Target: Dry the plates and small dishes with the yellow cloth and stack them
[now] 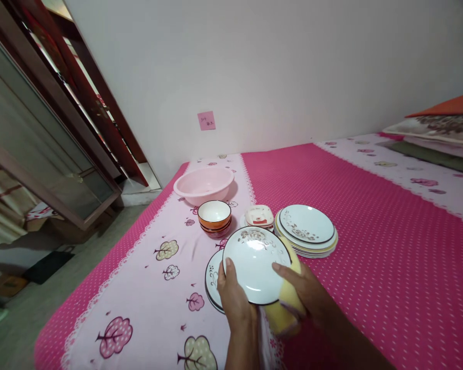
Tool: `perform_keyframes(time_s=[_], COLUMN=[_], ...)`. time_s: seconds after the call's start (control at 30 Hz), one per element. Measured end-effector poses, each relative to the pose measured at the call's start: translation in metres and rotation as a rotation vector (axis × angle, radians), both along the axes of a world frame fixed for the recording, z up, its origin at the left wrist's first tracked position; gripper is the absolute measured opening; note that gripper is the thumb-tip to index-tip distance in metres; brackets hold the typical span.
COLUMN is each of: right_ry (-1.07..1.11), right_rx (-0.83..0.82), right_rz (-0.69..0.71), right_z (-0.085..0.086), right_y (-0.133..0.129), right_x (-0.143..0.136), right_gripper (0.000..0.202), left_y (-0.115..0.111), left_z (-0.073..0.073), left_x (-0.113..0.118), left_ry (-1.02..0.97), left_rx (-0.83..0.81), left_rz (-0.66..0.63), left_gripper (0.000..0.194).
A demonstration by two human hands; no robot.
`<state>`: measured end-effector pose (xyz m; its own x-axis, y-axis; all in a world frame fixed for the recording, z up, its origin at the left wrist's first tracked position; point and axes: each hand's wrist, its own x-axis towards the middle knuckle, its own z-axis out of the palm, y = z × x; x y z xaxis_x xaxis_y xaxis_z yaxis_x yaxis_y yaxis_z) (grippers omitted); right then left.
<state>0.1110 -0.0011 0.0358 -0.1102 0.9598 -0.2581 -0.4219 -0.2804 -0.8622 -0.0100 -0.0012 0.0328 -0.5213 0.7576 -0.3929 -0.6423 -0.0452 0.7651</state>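
A white plate (254,267) with a dark rim and a brown flower pattern is held up between both hands. My left hand (233,293) grips its lower left edge, thumb on the face. With my right hand (303,285) I hold a yellow cloth (291,300) against the plate's right edge, and the thumb lies over the rim. Below the held plate, partly hidden, other dark-rimmed plates (213,280) lie on the bed cover. A stack of plates (308,226) stands to the right, beyond my right hand.
Stacked orange bowls (215,221) and small square dishes (259,216) stand behind the held plate. A pink basin (204,184) is farther back near the wall. The bed cover (355,205) is pink with dots and printed trees. Folded bedding (443,128) lies at the far right.
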Motion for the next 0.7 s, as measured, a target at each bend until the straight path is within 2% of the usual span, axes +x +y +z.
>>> perform_keyframes(time_s=[0.13,0.2,0.33,0.53,0.7], right_ry=[0.086,0.095,0.04,-0.06,-0.05], right_rx=[0.01,0.011,-0.017,-0.052,0.025], right_rz=[0.024,0.05,0.038,0.047,0.121], right_z=[0.006,0.006,0.004,0.008,0.004], right_y=[-0.012,-0.013,-0.007,0.002,0.001], right_x=[-0.017,-0.018,-0.004,0.028,0.037], right_gripper=[0.08,0.076,0.062,0.066,0.062], left_y=[-0.006,-0.008,-0.007,0.001,0.001], left_z=[0.001,0.001,0.0,0.001,0.001], left_x=[0.002,0.005,0.007,-0.01,-0.023], left_ry=[0.041,0.057,0.007,0.047,0.076], left_rx=[-0.069,-0.094,0.008,0.206,0.104], left_rz=[0.094,0.099,-0.031,-0.302,-0.339], left_gripper=[0.074,0.076,0.07,0.039,0.047])
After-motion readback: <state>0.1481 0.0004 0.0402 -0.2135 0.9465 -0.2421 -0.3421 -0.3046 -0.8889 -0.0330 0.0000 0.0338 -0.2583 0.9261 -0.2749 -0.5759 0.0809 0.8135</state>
